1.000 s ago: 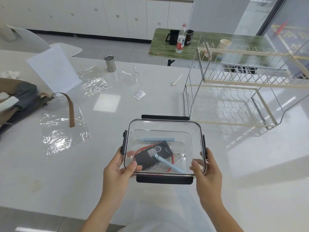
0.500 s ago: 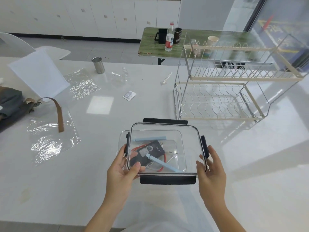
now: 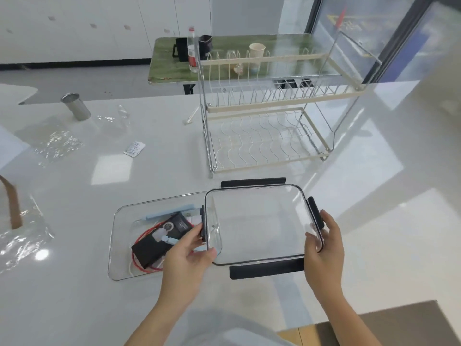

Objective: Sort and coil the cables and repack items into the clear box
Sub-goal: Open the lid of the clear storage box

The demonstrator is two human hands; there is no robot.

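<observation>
The clear box (image 3: 117, 236) sits open on the white table, at centre left. Inside it lie a black power bank (image 3: 154, 243), a red cable (image 3: 139, 264), a white cable and a light blue flat piece (image 3: 172, 213). The clear lid (image 3: 259, 221) with black clasps is off the box, held to its right. My left hand (image 3: 187, 253) grips the lid's left edge. My right hand (image 3: 324, 245) grips its right edge by the black clasp.
A two-tier wire dish rack (image 3: 269, 121) stands just behind the lid. A metal cup (image 3: 76, 106), crumpled clear plastic (image 3: 57, 143) and a small white packet (image 3: 134, 149) lie at the back left. A brown strap (image 3: 13, 203) lies at far left. A brown surface (image 3: 399, 325) fills the lower right corner.
The lid has come off the box and moved to the right in both hands. The box now lies uncovered at the left.
</observation>
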